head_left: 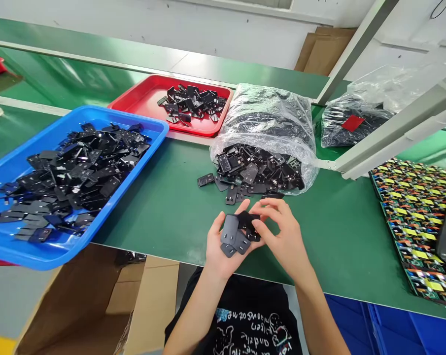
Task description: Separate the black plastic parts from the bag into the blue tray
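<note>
Several flat black plastic pieces [230, 230] with small metal pins lie in my left hand [223, 254], which is palm up and cupped around them. My right hand [282, 234] is at the right side of this pile, its thumb and fingers closed on one of the black pieces [253, 228]. Just beyond my hands, loose black pieces [230, 195] spill from the mouth of a clear plastic bag [270, 108] onto the green table [163, 197]. Many more such pieces fill a blue tray [69, 254] on the left.
Behind the blue tray, a red tray [134, 101] holds more black pieces. A second bag [333, 123] with a red label is beyond a white metal post [378, 133]. Circuit boards [411, 212] lie at the right. An open cardboard box [75, 296] stands below the table's left front edge.
</note>
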`<state>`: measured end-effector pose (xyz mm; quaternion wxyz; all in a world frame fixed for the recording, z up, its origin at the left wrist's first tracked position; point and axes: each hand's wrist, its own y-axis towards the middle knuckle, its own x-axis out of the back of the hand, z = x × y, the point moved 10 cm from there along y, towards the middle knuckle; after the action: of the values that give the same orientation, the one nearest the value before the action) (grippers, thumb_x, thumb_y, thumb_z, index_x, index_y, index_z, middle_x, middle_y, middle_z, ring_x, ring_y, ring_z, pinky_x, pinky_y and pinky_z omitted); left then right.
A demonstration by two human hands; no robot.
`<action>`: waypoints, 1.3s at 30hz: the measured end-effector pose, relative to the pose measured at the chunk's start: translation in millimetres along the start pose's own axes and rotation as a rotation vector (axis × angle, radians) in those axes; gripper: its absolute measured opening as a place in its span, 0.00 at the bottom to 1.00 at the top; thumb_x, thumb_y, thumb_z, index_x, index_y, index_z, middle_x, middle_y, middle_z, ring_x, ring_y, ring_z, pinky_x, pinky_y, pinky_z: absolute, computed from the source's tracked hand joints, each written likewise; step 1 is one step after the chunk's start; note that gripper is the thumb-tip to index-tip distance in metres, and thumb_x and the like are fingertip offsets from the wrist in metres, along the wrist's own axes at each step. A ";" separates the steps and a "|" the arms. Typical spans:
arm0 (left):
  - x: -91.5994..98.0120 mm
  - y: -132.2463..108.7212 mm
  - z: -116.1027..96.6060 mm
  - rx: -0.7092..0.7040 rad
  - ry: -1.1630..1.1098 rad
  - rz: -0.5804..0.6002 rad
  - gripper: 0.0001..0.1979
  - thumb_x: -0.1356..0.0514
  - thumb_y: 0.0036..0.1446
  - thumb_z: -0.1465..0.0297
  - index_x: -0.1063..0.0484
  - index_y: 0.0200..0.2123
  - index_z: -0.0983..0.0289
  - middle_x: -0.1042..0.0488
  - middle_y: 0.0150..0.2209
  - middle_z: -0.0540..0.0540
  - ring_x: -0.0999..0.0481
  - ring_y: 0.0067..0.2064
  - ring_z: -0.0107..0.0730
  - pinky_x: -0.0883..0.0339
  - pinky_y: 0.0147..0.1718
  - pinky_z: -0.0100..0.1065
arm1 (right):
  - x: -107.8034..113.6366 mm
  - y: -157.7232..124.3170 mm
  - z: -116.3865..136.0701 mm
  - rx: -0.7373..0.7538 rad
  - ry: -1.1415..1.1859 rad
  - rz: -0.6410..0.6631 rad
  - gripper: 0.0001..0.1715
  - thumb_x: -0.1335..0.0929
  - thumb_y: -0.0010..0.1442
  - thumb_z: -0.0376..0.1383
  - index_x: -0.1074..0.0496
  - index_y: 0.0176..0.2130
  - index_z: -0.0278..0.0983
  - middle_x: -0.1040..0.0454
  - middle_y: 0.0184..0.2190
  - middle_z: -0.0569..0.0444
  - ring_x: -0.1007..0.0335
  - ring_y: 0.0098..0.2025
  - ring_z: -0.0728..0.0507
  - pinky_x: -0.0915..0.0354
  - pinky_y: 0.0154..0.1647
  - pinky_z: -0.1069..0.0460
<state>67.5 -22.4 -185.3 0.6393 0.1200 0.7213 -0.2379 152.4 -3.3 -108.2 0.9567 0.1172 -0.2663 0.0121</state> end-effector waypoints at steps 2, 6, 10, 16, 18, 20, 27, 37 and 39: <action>-2.0 -2.4 -0.7 0.009 0.016 0.010 0.26 0.59 0.62 0.59 0.46 0.62 0.60 0.44 0.63 0.60 0.49 0.64 0.51 0.60 0.57 0.62 | 0.5 2.1 -2.6 -0.009 -0.032 -0.050 0.13 0.35 0.58 0.38 0.29 0.44 0.41 0.34 0.49 0.49 0.37 0.50 0.41 0.37 0.49 0.43; -7.0 -8.2 -6.0 0.010 0.022 0.041 0.25 0.60 0.62 0.59 0.41 0.59 0.59 0.42 0.62 0.59 0.45 0.62 0.53 0.58 0.55 0.64 | 17.6 7.3 -6.1 0.007 -0.033 -0.105 0.11 0.37 0.61 0.39 0.29 0.43 0.41 0.31 0.47 0.49 0.35 0.50 0.41 0.34 0.46 0.46; -5.8 -13.6 -18.8 -0.055 0.035 -0.001 0.23 0.60 0.63 0.61 0.36 0.55 0.57 0.39 0.61 0.55 0.36 0.58 0.49 0.50 0.54 0.61 | 22.2 21.7 -19.8 0.065 -0.259 0.060 0.11 0.38 0.62 0.39 0.29 0.42 0.40 0.27 0.41 0.52 0.32 0.45 0.42 0.35 0.47 0.46; 0.6 -22.8 -41.8 -0.197 0.054 -0.108 0.20 0.57 0.62 0.62 0.32 0.51 0.55 0.33 0.56 0.55 0.29 0.50 0.43 0.43 0.52 0.56 | 6.7 34.1 -58.5 0.196 -0.683 0.155 0.23 0.39 0.61 0.40 0.37 0.54 0.35 0.33 0.48 0.43 0.36 0.49 0.37 0.35 0.46 0.41; 1.0 -25.1 -47.0 -0.230 0.045 -0.121 0.19 0.56 0.62 0.62 0.30 0.48 0.56 0.29 0.52 0.55 0.28 0.48 0.42 0.42 0.51 0.56 | 0.7 32.7 -61.5 0.213 -0.713 0.134 0.21 0.39 0.62 0.39 0.36 0.52 0.34 0.32 0.46 0.42 0.36 0.46 0.37 0.34 0.44 0.42; 2.5 -26.5 -50.2 -0.248 0.036 -0.136 0.18 0.55 0.61 0.63 0.29 0.46 0.57 0.27 0.48 0.55 0.27 0.46 0.41 0.42 0.51 0.56 | -3.2 30.4 -60.3 0.220 -0.691 0.119 0.15 0.40 0.62 0.38 0.33 0.45 0.34 0.30 0.41 0.45 0.35 0.43 0.38 0.34 0.41 0.44; 11.0 -22.9 -51.5 -0.261 0.004 -0.113 0.20 0.56 0.62 0.63 0.32 0.52 0.56 0.26 0.48 0.55 0.36 0.57 0.45 0.50 0.55 0.60 | 0.6 28.0 -44.7 0.151 -0.450 0.170 0.11 0.40 0.62 0.38 0.32 0.33 0.38 0.31 0.32 0.52 0.34 0.30 0.46 0.36 0.31 0.51; 5.6 -11.9 -15.6 -0.027 0.025 -0.087 0.22 0.58 0.63 0.64 0.38 0.57 0.58 0.31 0.54 0.59 0.32 0.54 0.46 0.46 0.52 0.60 | -1.2 -4.1 52.3 0.524 -0.170 -0.081 0.12 0.38 0.60 0.28 0.28 0.39 0.41 0.28 0.37 0.51 0.30 0.41 0.45 0.31 0.41 0.48; 4.5 -13.3 -13.5 -0.022 0.020 -0.104 0.22 0.57 0.63 0.64 0.37 0.56 0.59 0.31 0.54 0.59 0.28 0.49 0.41 0.43 0.51 0.56 | -18.9 -10.6 52.7 0.580 -0.148 0.039 0.14 0.38 0.60 0.27 0.28 0.42 0.40 0.28 0.39 0.49 0.31 0.44 0.44 0.31 0.43 0.46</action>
<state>48.8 -27.7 -186.3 0.6201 0.0777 0.7356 -0.2615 110.4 -25.0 -76.4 0.8609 0.3810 -0.3228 0.0975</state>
